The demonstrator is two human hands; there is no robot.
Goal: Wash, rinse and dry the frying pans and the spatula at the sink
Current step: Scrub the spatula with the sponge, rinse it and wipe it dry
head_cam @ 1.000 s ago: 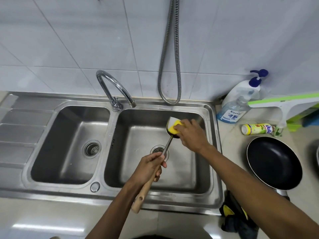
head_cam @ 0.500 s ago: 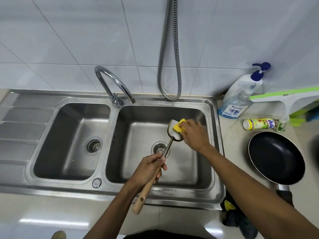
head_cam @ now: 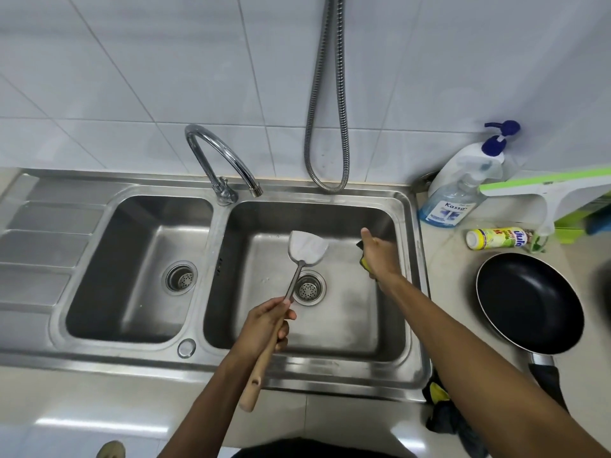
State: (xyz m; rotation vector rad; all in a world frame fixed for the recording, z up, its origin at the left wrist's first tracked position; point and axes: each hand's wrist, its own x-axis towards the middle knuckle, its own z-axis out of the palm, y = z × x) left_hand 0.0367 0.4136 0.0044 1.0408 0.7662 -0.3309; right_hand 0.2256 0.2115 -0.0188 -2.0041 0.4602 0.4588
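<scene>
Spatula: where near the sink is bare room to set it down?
Free: the ribbed drainboard at far left; the left basin between it and the faucet; the counter strip along the near edge. Crowded: the right counter, holding frying pan, spray bottle, squeegee.

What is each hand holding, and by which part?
Left hand grips the metal spatula by its wooden handle; right hand holds a yellow-and-dark sponge, mostly hidden.

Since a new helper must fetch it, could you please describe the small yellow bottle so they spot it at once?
Start at the steel double sink and move to the counter on its right. Between the black frying pan and the spray bottle of blue liquid is the small yellow bottle. Unlike that upright bottle, it lies on its side.
</scene>
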